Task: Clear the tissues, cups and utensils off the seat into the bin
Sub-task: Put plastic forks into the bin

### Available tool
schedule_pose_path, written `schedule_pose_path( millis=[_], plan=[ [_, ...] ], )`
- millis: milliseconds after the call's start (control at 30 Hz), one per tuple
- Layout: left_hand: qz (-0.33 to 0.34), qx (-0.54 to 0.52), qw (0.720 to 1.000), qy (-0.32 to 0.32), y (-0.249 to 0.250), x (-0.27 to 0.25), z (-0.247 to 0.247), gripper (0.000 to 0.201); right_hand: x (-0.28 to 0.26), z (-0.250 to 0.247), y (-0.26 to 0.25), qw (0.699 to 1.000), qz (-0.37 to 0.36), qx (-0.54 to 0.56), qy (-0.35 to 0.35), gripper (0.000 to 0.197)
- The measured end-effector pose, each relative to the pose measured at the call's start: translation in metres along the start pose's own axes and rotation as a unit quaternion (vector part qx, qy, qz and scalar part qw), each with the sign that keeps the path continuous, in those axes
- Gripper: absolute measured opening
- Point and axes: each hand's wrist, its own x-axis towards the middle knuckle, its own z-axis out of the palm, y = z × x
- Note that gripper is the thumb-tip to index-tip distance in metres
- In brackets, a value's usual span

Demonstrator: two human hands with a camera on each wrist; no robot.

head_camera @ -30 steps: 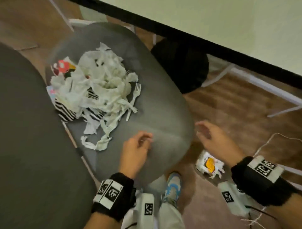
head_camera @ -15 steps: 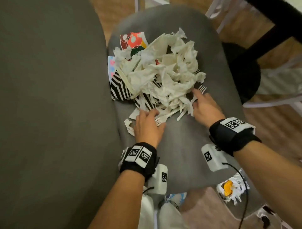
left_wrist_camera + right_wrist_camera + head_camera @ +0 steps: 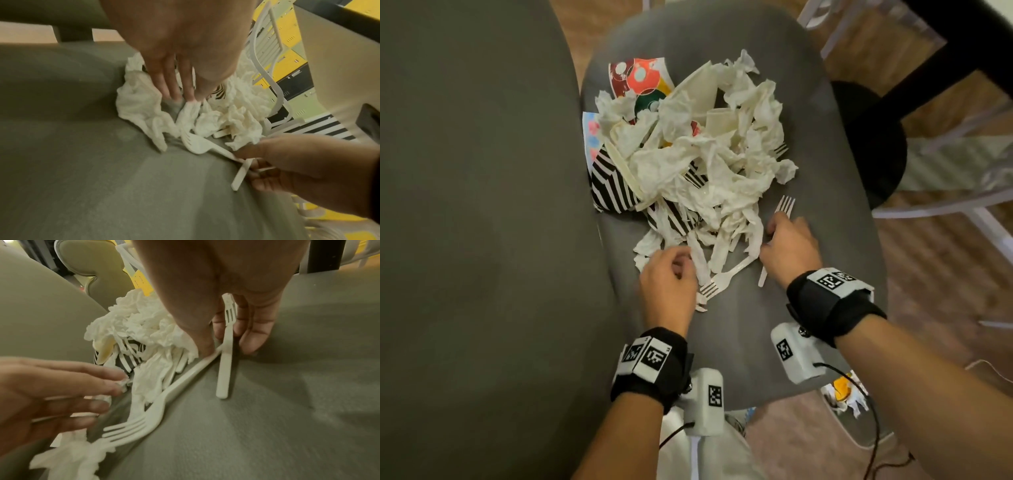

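Two hands down at the near edge of the litter on the grey seat (image 3: pixel 808 178). Left hand (image 3: pixel 669 284), fingers loosely extended and slack, fingertips (image 3: pixel 174 95) touching the crumpled tissues (image 3: pixel 709 171) at the near left of the heap, gripping nothing. Right hand (image 3: pixel 789 246), fingers curled down over a white plastic fork (image 3: pixel 225 353), thumb on one side of its handle and fingers on the other, pinching it against the cushion; tines (image 3: pixel 785 205) poking out beyond the knuckles, handle end jutting toward the wrist. Just beside it, a second white fork (image 3: pixel 722 279) lying flat between the two hands, tines toward the left hand, handle running up under the right thumb.

Farther out, heaped in the middle of the seat: more tissues, torn strips trailing toward the near edge, flattened black-and-white striped cups (image 3: pixel 609 185) at the left of the heap, a colourful printed cup (image 3: pixel 640 77) at the far left, plain cream cups (image 3: pixel 717 120) half buried near the top. Another fork's tines (image 3: pixel 780 149) sticking out at the right of the pile.

Left of the seat, a broad grey backrest (image 3: pixel 476 205). Below the seat's near right edge, on the floor, a bin (image 3: pixel 859 431) with white and orange scraps showing inside. Beyond the seat, wooden floor (image 3: pixel 945 274), a black round base (image 3: pixel 876 154) and white chair legs.
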Motion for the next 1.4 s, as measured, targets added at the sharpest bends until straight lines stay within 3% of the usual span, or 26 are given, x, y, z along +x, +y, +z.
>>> schedule_pose_path(
  millis=[100, 200, 267, 400, 500, 733, 1033, 1167, 1300, 1400],
  plan=[
    [0.012, 0.129, 0.988, 0.084, -0.007, 0.012, -0.007, 0.043, -0.001, 0.000, -0.001, 0.999, 0.022, 0.029, 0.007, 0.020],
    [-0.043, 0.225, 0.973, 0.031, -0.010, 0.025, -0.008, 0.067, -0.003, 0.001, 0.000, 0.998, 0.028, 0.060, 0.023, 0.023],
    [-0.037, 0.247, 0.968, 0.018, -0.011, 0.028, -0.008, 0.061, -0.005, 0.003, 0.004, 0.996, 0.019, 0.075, 0.036, 0.025],
    [-0.017, 0.195, 0.980, 0.027, -0.016, 0.027, -0.009, 0.028, -0.012, 0.005, 0.018, 0.989, 0.010, 0.132, 0.068, 0.032],
    [-0.046, 0.116, 0.992, 0.028, -0.020, 0.021, -0.009, 0.011, -0.020, 0.003, 0.031, 0.982, 0.008, 0.167, 0.092, 0.036],
    [-0.076, -0.035, 0.996, 0.007, -0.017, -0.015, -0.006, 0.018, -0.038, -0.004, 0.070, 0.947, 0.044, 0.282, 0.149, 0.042],
    [-0.042, -0.119, 0.985, -0.119, 0.020, -0.047, 0.007, 0.014, -0.104, -0.038, 0.159, 0.862, 0.116, 0.453, 0.194, 0.037],
    [0.035, -0.097, 0.977, -0.184, 0.056, -0.069, 0.030, 0.011, -0.142, -0.050, 0.217, 0.828, 0.173, 0.465, 0.263, 0.031],
    [0.075, -0.132, 0.930, -0.336, 0.102, -0.132, 0.076, 0.015, -0.187, -0.044, 0.283, 0.783, 0.271, 0.439, 0.348, 0.029],
    [0.088, -0.110, 0.869, -0.474, 0.117, -0.187, 0.117, 0.016, -0.209, -0.021, 0.313, 0.800, 0.323, 0.357, 0.359, 0.023]
  ],
)
